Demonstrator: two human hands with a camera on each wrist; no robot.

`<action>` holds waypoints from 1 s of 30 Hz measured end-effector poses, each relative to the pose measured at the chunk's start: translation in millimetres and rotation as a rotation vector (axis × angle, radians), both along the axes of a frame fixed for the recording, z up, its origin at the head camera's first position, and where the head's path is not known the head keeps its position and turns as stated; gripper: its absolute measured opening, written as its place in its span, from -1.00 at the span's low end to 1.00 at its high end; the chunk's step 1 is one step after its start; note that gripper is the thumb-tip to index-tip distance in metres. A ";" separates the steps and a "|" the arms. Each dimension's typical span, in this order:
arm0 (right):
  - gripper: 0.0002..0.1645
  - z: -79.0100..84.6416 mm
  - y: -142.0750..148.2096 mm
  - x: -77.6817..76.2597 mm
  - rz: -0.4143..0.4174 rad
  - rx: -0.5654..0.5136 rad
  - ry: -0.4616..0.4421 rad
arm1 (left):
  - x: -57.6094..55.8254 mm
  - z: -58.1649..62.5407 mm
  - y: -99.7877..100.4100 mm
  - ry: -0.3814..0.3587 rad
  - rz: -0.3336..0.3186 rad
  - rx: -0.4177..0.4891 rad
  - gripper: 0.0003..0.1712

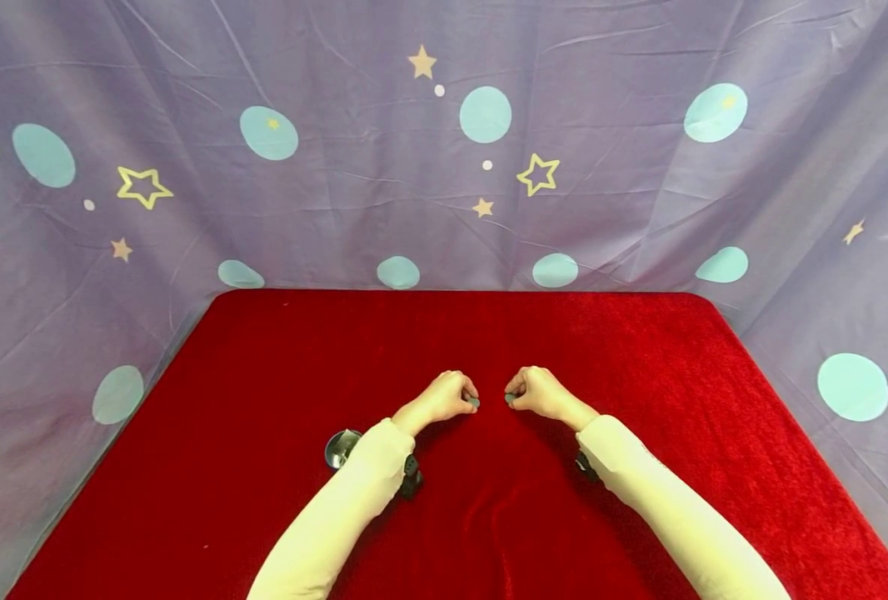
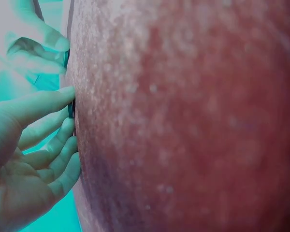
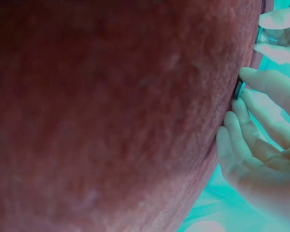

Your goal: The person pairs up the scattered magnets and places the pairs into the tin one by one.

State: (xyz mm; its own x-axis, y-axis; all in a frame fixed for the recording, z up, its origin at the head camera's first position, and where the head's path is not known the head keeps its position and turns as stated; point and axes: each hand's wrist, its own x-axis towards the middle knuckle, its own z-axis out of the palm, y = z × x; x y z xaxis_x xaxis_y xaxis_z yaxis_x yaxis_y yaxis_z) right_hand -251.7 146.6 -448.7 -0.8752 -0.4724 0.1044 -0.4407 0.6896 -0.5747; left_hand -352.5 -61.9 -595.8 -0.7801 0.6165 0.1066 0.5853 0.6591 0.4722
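Note:
Near the middle of the red cloth, my left hand (image 1: 447,395) pinches a small, flat grey-green disc (image 1: 474,402) between thumb and fingertips. Across a short gap to the right, my right hand (image 1: 540,392) pinches a similar disc (image 1: 510,398) the same way. The left wrist view shows the left disc (image 2: 71,109) edge-on, close against the cloth, with the other fingertips lined up beside it. From the right wrist, the right disc (image 3: 239,90) also appears thin and on edge at the cloth. The two hands face each other.
A round, shiny metal dish (image 1: 341,448) sits left of the left forearm, partly covered by the sleeve. Black wrist devices (image 1: 411,479) show under both forearms. A purple curtain (image 1: 601,200) with stars and dots surrounds the red-covered table (image 1: 639,350) at the back and sides.

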 end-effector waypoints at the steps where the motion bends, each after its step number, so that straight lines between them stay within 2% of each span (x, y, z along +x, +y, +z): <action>1: -0.84 0.1 -0.8 0.4 -0.001 -0.003 -0.006 | 22.1 35.7 2.6 -0.030 0.008 -0.004 -0.78; 2: -0.84 -0.1 -1.5 0.4 -0.002 -0.004 -0.012 | 41.5 66.5 4.7 -0.058 0.016 -0.002 -0.80; 3: -0.84 -0.2 -2.1 0.4 -0.003 -0.008 -0.018 | 57.1 90.9 6.6 -0.078 0.022 0.003 -0.81; 5: -0.84 -0.4 -3.5 0.4 0.001 -0.012 -0.022 | 80.9 128.4 10.1 -0.124 0.046 -0.005 -0.82; 6: -0.84 -0.5 -4.3 0.6 0.003 -0.013 -0.023 | 88.1 137.5 11.3 -0.119 0.050 -0.004 -0.83; 8: -0.85 -0.4 -5.6 0.9 0.013 -0.014 -0.021 | 95.9 147.5 12.8 -0.107 0.051 -0.013 -0.83; 11: -0.85 -0.1 -8.0 2.1 0.022 -0.018 -0.027 | 99.0 148.8 14.3 -0.076 0.044 -0.035 -0.83; 20: -0.83 -0.8 -14.4 2.8 0.034 -0.007 -0.033 | 98.3 149.4 18.8 -0.118 0.051 -0.017 -0.83; 30: -0.84 -0.4 -17.9 4.7 0.065 -0.010 -0.003 | 98.4 145.9 20.7 -0.095 0.057 -0.020 -0.83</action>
State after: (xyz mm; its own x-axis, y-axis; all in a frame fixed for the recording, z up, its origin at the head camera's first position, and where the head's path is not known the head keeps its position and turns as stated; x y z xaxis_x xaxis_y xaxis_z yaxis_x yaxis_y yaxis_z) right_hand -247.1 128.8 -449.1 -0.8432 -0.5269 0.1070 -0.4826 0.6540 -0.5826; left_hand -254.2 -41.2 -449.9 -0.8197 0.5724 0.0191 0.5003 0.6994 0.5105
